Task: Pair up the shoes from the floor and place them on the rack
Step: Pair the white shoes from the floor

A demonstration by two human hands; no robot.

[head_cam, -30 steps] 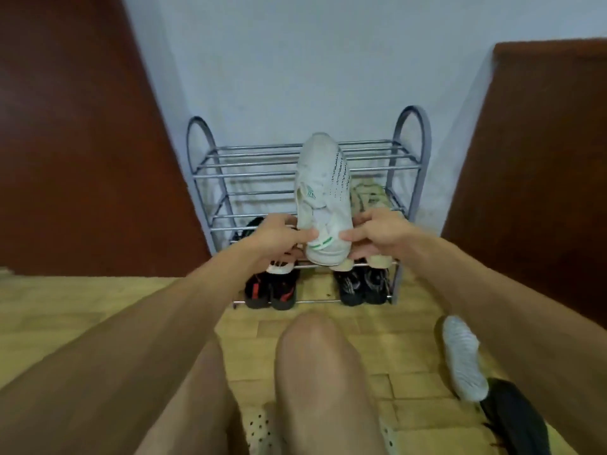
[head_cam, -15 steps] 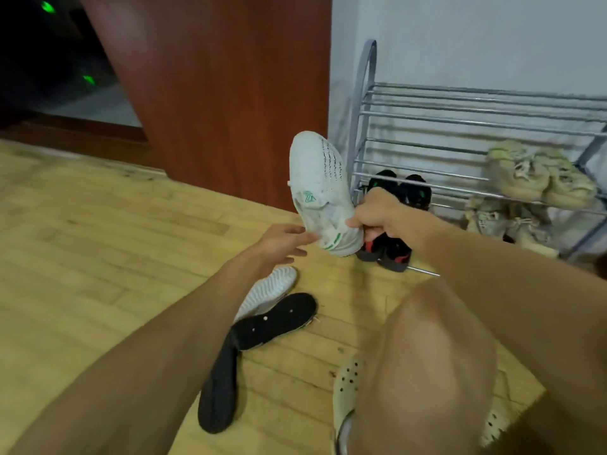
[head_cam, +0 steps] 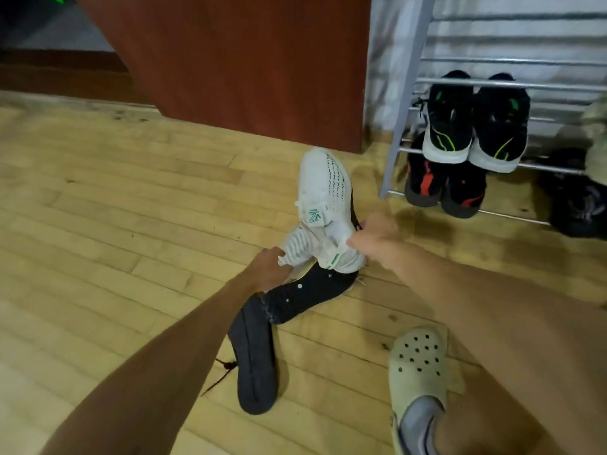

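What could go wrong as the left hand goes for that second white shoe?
The second white sneaker lies against two upturned black shoes; lifting it may drag them. The left hand only touches its edge, so it might slip. The right hand pinches the first white sneaker at the heel, a loose hold.

**Dim, warm, smeared**

Lit softly from above — yellowish cast on the floor (head_cam: 131, 224), soft shadow under the rack (head_cam: 399, 152). Blurred by motion at right, bowed toward the edges, murky in the upper-left corner.

Shoes (head_cam: 323, 205) left of rack (head_cam: 402, 103)
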